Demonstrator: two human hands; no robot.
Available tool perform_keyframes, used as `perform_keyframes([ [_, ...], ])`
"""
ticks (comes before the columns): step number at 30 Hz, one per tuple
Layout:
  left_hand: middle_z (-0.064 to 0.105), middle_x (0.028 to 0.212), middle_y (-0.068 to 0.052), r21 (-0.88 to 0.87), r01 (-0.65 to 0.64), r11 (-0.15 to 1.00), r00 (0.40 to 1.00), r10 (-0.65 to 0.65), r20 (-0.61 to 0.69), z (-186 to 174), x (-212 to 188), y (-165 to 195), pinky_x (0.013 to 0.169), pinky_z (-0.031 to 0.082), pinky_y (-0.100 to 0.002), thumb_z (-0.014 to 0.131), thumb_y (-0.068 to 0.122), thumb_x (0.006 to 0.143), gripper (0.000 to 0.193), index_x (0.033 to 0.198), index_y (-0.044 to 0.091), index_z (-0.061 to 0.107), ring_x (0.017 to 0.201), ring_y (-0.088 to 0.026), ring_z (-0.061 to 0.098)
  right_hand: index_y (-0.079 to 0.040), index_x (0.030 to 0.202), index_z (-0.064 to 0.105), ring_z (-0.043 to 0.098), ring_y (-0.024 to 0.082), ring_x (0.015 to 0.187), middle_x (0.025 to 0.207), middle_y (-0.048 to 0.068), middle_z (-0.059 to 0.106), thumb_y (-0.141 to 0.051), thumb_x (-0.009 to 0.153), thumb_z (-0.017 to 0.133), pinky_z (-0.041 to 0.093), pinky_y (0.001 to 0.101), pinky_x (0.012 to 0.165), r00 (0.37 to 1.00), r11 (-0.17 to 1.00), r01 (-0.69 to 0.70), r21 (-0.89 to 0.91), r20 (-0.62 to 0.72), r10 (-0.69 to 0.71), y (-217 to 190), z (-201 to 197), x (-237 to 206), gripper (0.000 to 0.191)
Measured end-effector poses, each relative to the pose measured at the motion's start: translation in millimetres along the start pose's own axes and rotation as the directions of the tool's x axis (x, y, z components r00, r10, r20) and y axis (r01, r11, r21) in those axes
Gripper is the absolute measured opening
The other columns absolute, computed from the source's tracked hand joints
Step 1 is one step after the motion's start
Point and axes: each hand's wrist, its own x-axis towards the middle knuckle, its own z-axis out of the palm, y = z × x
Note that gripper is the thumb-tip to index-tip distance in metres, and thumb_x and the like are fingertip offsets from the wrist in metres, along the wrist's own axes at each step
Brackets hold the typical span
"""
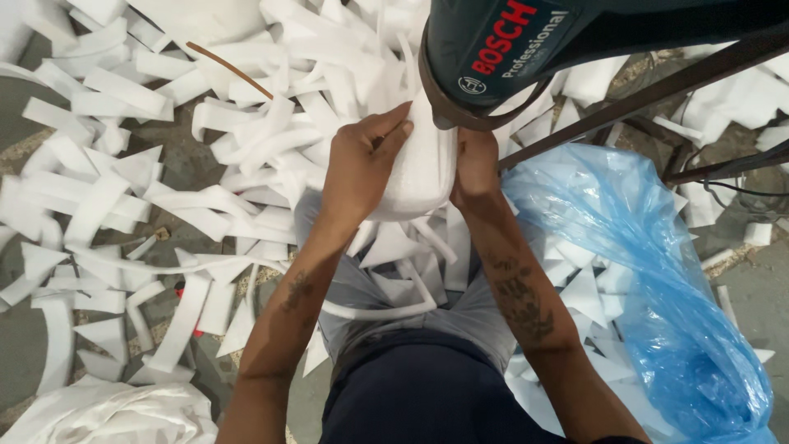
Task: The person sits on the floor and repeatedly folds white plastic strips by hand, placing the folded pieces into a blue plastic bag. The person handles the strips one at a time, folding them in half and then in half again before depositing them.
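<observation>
Nearest the camera, the person's lap (411,329) in grey cloth carries loose white foam scraps (394,284), one long curved strip lying across it; to the right a blue plastic bag (657,279) sits just beside the right forearm, with white offcuts inside it; at lower left lies a crumpled white sheet (115,415).

Above the lap the two hands grasp a white foam piece (419,173); the left hand (362,164) wraps its left side with fingers curled over the top edge, and the right hand (477,164) presses against its right side, mostly hidden behind the foam; the piece is rounded at its lower end, its long axis running away from the person, its far end pointing up under the nozzle of a dark green power tool (501,49), which overhangs and hides that end.

A dark metal frame (649,90) slants across the upper right.

Beyond, the grey floor (16,329) is strewn with white foam strips (123,189); a thin brown stick (230,70) lies among them.
</observation>
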Motion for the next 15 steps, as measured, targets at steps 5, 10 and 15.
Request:
perform_keyframes([
  [5,0.069,0.091,-0.016,0.282,-0.138,0.950,0.990,0.138,0.022,14,-26,-5,0.073,0.053,-0.036,0.069,0.011,0.100,0.030,0.130,0.008,0.071,0.080,-0.029,0.070,0.003,0.141,0.049,0.054,0.023,0.127,0.137,0.014,0.055,-0.029,0.112,0.040,0.041,0.0370,0.113,0.973,0.869,0.228,-0.439,0.058,-0.225,3,-3,-24,0.044],
  [10,0.067,0.100,-0.014,0.230,-0.266,0.936,0.964,0.263,0.045,37,-94,-19,0.072,0.055,-0.037,0.070,0.001,0.097,0.039,0.135,0.008,0.066,0.081,-0.028,0.070,0.002,0.149,0.043,0.039,0.027,0.139,0.143,0.016,0.038,-0.033,0.113,0.035,0.027,0.0389,0.124,0.920,0.519,0.320,-0.792,0.131,-0.369,19,-11,-92,0.051],
  [15,0.068,0.098,-0.013,0.178,-0.259,0.949,0.965,0.244,0.099,49,-133,-35,0.068,0.055,-0.035,0.070,-0.001,0.095,0.041,0.135,0.006,0.066,0.077,-0.025,0.070,0.000,0.146,0.047,0.038,0.031,0.140,0.141,0.017,0.040,-0.036,0.111,0.032,0.026,0.0415,0.125,0.908,0.342,0.296,-0.892,0.151,-0.391,40,-26,-131,0.052],
])
